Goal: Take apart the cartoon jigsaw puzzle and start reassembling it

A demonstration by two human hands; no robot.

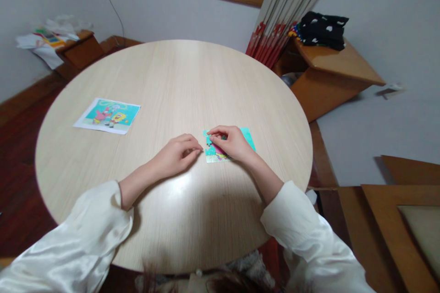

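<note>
Well left of the left grip [177, 153], a picture [110, 115] lies on the worktop [172, 82]. The left grip curls loosely, its hold unclear. Just right of it sits the puzzle [220, 155], likely light, stiff and easily split, best held by its edges; over it bends the right grip [235, 142], its hold also unclear.
</note>
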